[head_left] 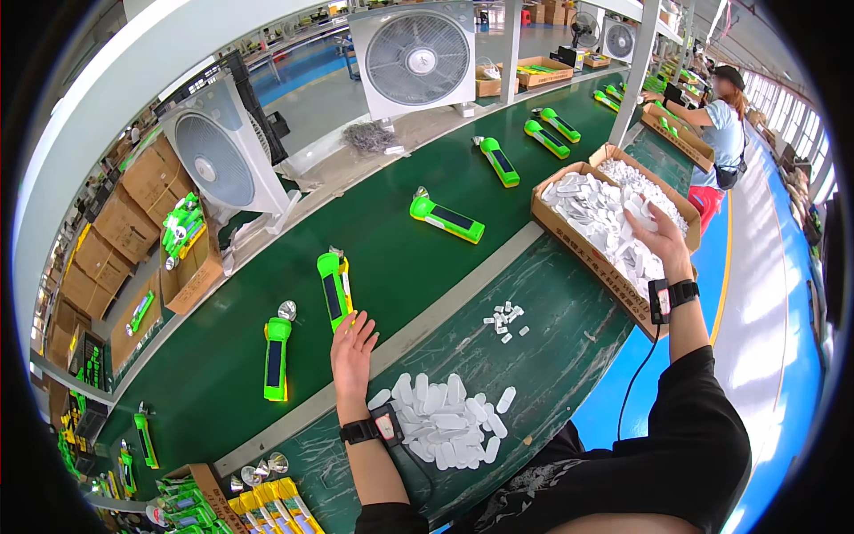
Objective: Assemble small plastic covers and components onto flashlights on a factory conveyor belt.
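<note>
My left hand (353, 349) reaches over the edge of the green belt, fingers stretched out and apart. Its fingertips are at the lower end of a green flashlight (334, 291) with a dark panel; whether they touch it I cannot tell. Another green flashlight (277, 358) lies to the left of that hand. On the right, my right hand (659, 235) is at the carton (583, 251) of loose white plastic pieces (594, 212). Its thumb and fingers are spread among the pieces, with none visibly gripped. Each wrist wears a black strap with a small device.
Before me, oblong white pieces (447, 425) are heaped on the green worktop (551, 365), with small white bits (505, 322) beyond. More flashlights (447, 219) lie along the belt (391, 258). A white post (633, 76) rises behind the carton. A co-worker (722, 125) stands far right.
</note>
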Demonstrator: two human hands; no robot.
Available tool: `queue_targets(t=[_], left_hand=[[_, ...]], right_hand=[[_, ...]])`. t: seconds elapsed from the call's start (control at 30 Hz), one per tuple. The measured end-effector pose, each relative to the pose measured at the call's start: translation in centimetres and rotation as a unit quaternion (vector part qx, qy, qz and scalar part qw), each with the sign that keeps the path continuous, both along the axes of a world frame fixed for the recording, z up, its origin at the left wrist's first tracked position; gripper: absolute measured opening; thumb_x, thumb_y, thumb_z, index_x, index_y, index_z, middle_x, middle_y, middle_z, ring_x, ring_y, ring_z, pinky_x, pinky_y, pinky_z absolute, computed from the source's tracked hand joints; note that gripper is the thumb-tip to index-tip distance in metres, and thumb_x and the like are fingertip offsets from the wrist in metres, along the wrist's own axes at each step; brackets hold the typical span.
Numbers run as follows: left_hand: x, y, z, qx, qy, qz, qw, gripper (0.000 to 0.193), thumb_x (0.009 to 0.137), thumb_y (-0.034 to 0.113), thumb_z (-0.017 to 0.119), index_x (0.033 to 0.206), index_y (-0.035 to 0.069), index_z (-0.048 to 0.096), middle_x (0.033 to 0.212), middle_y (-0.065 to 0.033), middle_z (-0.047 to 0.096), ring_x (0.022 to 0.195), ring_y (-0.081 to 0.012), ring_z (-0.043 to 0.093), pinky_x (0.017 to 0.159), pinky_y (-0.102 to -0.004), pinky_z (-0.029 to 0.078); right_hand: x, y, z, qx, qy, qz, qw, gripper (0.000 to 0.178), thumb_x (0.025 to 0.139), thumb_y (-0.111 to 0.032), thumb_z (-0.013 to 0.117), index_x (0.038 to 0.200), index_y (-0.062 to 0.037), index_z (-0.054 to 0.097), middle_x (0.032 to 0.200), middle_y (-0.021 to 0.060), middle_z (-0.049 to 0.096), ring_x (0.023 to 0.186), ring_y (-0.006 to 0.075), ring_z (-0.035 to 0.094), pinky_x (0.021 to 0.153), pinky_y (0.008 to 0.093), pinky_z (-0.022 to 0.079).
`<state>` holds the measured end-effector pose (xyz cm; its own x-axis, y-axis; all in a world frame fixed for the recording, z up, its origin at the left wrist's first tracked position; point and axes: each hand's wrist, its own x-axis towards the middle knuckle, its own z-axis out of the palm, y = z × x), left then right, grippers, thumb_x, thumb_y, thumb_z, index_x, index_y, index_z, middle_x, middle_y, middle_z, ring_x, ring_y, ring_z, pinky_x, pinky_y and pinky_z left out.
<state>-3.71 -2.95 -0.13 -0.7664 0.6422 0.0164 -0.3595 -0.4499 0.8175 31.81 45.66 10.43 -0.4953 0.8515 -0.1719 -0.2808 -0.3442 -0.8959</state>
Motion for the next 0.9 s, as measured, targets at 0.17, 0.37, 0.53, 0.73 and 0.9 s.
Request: queue_targets(t=[0.17, 0.37, 0.53, 0.73, 0.9], left_hand=[[0.0, 0.3, 0.4, -0.004, 0.020, -0.004, 1.000, 0.052, 0.091, 0.031, 0.052, 0.133, 0.002, 0.039, 0.136, -0.0205, 0.042, 0.120, -0.0293, 0.047, 0.098, -0.0373, 0.040], [0.1, 0.0, 0.4, -0.018, 0.013, 0.006, 1.000, 0.050, 0.091, 0.029, 0.051, 0.132, 0.002, 0.040, 0.135, -0.0203, 0.043, 0.119, -0.0288, 0.047, 0.098, -0.0370, 0.040], [0.3, -0.1, 0.7, -0.001, 0.005, 0.005, 1.000, 0.044, 0.092, 0.023, 0.051, 0.129, -0.001, 0.042, 0.131, -0.0195, 0.046, 0.116, -0.0269, 0.050, 0.095, -0.0361, 0.042], [-0.1, -0.5, 0.1, -0.028, 0.014, 0.007, 0.999, 0.044, 0.092, 0.021, 0.050, 0.129, 0.000, 0.042, 0.132, -0.0191, 0.046, 0.117, -0.0279, 0.050, 0.095, -0.0368, 0.042], [0.1, 0.1, 0.7, -0.036, 0.007, 0.006, 0.999, 0.043, 0.091, 0.020, 0.051, 0.128, 0.000, 0.043, 0.130, -0.0185, 0.048, 0.115, -0.0273, 0.051, 0.095, -0.0370, 0.043]], right_hand=[[0.7, 2.4, 0.1, -0.022, 0.066, 0.003, 0.998, 0.028, 0.098, -0.012, 0.038, 0.122, -0.0042, 0.051, 0.120, 0.0155, 0.044, 0.115, 0.0331, 0.040, 0.099, 0.0468, 0.043], [-2.9, -2.4, 4.0, -0.282, 0.292, -0.027, 0.914, 0.028, 0.098, -0.013, 0.039, 0.122, -0.0014, 0.049, 0.122, 0.0207, 0.044, 0.117, 0.0358, 0.042, 0.102, 0.0480, 0.040], [-6.6, -11.8, 5.0, -0.307, 0.293, 0.060, 0.903, 0.029, 0.099, -0.016, 0.038, 0.123, -0.0018, 0.048, 0.125, 0.0181, 0.046, 0.119, 0.0325, 0.044, 0.102, 0.0502, 0.040], [-11.6, -24.1, 0.4, -0.459, 0.183, 0.235, 0.837, 0.024, 0.098, -0.016, 0.040, 0.118, -0.0053, 0.048, 0.125, 0.0153, 0.046, 0.118, 0.0317, 0.045, 0.102, 0.0494, 0.039], [-14.1, -31.1, -2.9, -0.521, 0.067, 0.335, 0.783, 0.029, 0.096, -0.013, 0.044, 0.123, -0.0029, 0.047, 0.129, 0.0152, 0.044, 0.121, 0.0304, 0.043, 0.105, 0.0492, 0.036]])
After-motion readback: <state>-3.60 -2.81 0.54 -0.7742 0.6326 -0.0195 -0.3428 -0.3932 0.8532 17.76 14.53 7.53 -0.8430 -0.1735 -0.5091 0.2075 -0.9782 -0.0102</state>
